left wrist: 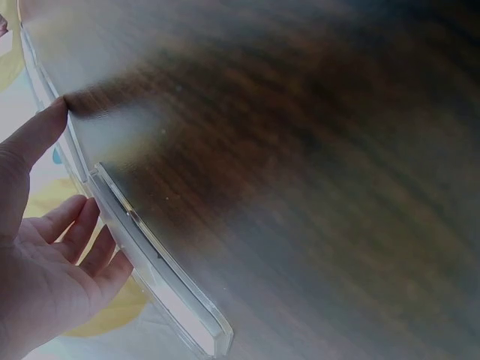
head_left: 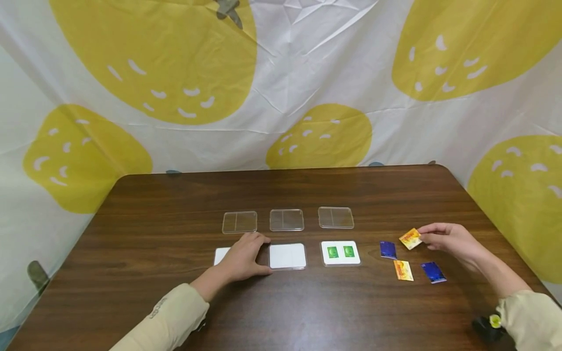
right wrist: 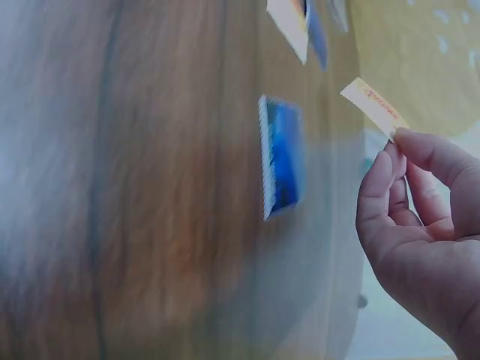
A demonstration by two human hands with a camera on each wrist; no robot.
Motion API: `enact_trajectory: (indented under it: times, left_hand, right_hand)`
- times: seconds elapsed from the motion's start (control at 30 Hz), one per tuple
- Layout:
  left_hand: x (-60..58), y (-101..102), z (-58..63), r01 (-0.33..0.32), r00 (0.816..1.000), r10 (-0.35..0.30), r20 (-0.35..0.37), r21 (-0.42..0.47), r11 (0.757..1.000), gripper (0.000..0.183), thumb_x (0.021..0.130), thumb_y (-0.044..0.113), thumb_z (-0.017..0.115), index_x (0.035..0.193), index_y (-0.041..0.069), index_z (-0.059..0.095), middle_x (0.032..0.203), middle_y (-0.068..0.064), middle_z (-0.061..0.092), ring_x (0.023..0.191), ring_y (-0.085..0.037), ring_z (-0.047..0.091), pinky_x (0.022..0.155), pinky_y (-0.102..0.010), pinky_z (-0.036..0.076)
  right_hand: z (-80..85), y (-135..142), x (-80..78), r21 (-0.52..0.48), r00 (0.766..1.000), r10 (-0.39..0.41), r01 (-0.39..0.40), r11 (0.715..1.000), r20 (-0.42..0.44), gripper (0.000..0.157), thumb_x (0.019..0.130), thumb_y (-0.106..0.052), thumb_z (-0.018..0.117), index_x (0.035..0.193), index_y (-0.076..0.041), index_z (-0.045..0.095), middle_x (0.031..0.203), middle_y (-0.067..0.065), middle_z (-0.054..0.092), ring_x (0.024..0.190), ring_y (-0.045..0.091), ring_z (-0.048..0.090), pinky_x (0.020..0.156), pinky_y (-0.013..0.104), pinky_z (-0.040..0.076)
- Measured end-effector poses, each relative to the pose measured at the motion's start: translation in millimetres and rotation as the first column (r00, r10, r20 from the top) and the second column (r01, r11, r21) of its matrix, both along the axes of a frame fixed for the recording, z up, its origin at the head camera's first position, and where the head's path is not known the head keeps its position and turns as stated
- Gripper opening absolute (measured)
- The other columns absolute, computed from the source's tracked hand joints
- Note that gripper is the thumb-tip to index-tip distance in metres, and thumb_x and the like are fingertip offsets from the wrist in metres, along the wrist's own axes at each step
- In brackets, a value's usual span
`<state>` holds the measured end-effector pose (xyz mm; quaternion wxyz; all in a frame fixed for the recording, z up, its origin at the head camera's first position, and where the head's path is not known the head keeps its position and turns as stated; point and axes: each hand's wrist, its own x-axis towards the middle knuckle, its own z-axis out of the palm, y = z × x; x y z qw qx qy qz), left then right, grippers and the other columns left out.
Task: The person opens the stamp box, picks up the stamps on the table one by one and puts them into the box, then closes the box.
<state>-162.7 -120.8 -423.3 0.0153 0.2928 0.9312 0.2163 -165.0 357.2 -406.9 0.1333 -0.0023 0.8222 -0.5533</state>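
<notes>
**Wood-grain desk (head_left: pixel 307 312) before a wrinkled fruit-print cloth (head_left: pixel 316 73)**

Toward the desk's right edge, the right hand (head_left: pixel 452 243) pinches a yellow-orange packet (head_left: pixel 411 239) by one end, holding this thin, flat rectangle above the surface. The left hand (head_left: pixel 243 258) lies with thumb and fingers spread; its thumb tip meets the edge of the middle case (head_left: pixel 287 256), while the left case (head_left: pixel 221 255) is partly hidden behind it.

All three cases are clear, rounded-corner plastic with white inside. Nearest the packets, the right case (head_left: pixel 340 264) bears two glossy green squares (head_left: pixel 332 252), side by side.

Below the right hand and to its left lie a second yellow-orange packet (head_left: pixel 403 270) and two shiny blue packets (head_left: pixel 388 249); one shows a serrated edge. Nearer the desk's far edge, three clear trays (head_left: pixel 287 220) form a row, each crossed by a line.
</notes>
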Motion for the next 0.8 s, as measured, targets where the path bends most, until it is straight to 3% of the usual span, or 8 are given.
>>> enact_trajectory:
  times: [0.33, 0.5, 0.8]
  left_hand:
    - [-0.1, 1, 1.0, 0.0, 1.0, 0.0, -0.004, 0.002, 1.0, 0.062, 0.066, 0.033, 0.078, 0.112, -0.002, 0.056, 0.111, -0.012, 0.057, 0.109, -0.03, 0.048, 0.094, -0.041, 0.039]
    - [0.0, 1, 0.7, 0.0, 1.0, 0.0, -0.007, 0.005, 1.0, 0.062, 0.066, 0.033, 0.078, 0.112, -0.002, 0.056, 0.11, -0.012, 0.057, 0.109, -0.03, 0.049, 0.094, -0.041, 0.039]
    - [0.2, 0, -0.1, 0.001, 1.0, -0.001, -0.011, 0.007, 1.0, 0.062, 0.066, 0.033, 0.078, 0.112, -0.002, 0.055, 0.11, -0.012, 0.057, 0.108, -0.03, 0.049, 0.093, -0.041, 0.039]
  right_hand:
    - [17.0, -44, -6.5, -0.044, 0.996, 0.087, -0.087, 0.995, -0.001, 0.021, 0.087, -0.013, 0.059, 0.103, 0.002, 0.061, 0.09, -0.009, 0.062, 0.083, 0.007, 0.058, 0.072, 0.026, 0.051]
    - [23.4, -73, -13.5, -0.02, 0.991, 0.135, -0.135, 0.991, 0.009, 0.031, 0.087, -0.014, 0.06, 0.106, 0.01, 0.057, 0.089, -0.005, 0.063, 0.081, 0.009, 0.059, 0.073, 0.029, 0.052]
    - [23.7, -127, -26.6, -0.056, 0.979, 0.205, -0.204, 0.977, 0.016, 0.027, 0.084, -0.012, 0.062, 0.102, 0.008, 0.06, 0.089, -0.001, 0.064, 0.077, 0.01, 0.059, 0.073, 0.031, 0.052]
